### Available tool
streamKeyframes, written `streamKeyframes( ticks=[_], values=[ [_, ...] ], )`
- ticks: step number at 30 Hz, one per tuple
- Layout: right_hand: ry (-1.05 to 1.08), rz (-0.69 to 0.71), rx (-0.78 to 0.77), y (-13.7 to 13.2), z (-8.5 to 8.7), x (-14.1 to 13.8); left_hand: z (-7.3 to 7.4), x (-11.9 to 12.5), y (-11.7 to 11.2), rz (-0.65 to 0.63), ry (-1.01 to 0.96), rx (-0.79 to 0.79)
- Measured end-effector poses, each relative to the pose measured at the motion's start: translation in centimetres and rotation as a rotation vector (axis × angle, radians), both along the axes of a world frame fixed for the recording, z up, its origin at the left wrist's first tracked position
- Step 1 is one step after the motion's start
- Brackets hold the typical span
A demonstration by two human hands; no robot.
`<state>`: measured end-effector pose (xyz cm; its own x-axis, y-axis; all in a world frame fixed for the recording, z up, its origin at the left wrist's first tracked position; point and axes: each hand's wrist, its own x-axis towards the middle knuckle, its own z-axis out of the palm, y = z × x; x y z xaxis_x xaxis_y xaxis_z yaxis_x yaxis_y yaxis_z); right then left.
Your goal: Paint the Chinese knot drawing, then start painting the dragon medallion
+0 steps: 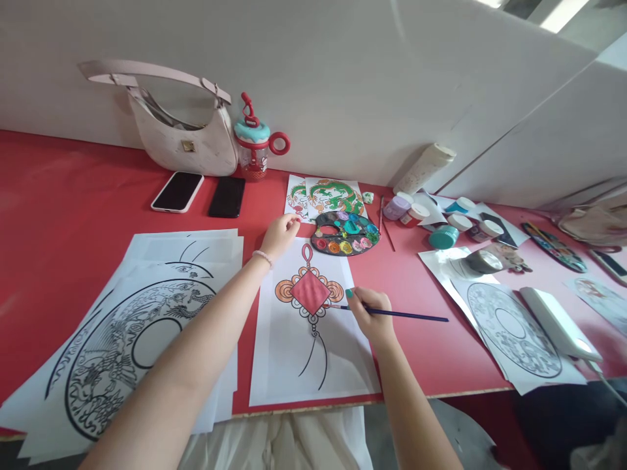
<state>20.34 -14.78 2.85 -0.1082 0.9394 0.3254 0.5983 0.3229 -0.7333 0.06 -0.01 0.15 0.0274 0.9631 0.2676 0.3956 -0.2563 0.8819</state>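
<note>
My right hand (373, 313) pinches a thin paintbrush (409, 314) with a dark blue handle. Its tip points left at the lower right edge of the red diamond in a Chinese knot drawing (313, 352) on white paper. The drawing's side loops are orange; its lower loops and tassel lines are uncoloured. My left hand (281, 236) rests near the sheet's top left edge, its fingers curled together; what lies under them is hidden. Just right of it stands a black paint palette (321, 243), its wells holding several colours.
Line-drawing sheets (225, 251) lie left on the red table (59, 196). Behind are two phones (177, 192), a white handbag (183, 150), a lidded cup (253, 147) and dragon pictures (336, 196). To the right sit paint jars (443, 236), another drawing (514, 329) and a white power bank (558, 323).
</note>
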Motion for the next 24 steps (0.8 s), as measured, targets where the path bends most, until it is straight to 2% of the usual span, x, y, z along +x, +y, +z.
streamKeyframes(
  ticks=[19,24],
  values=[
    [0.013,-0.009,-0.03,-0.07,0.06,0.07,-0.29,-0.05,0.19,0.014,0.049,0.022],
    [0.01,-0.021,-0.016,-0.08,0.2,-0.02,0.08,-0.02,0.03,0.015,0.057,0.003]
  ],
)
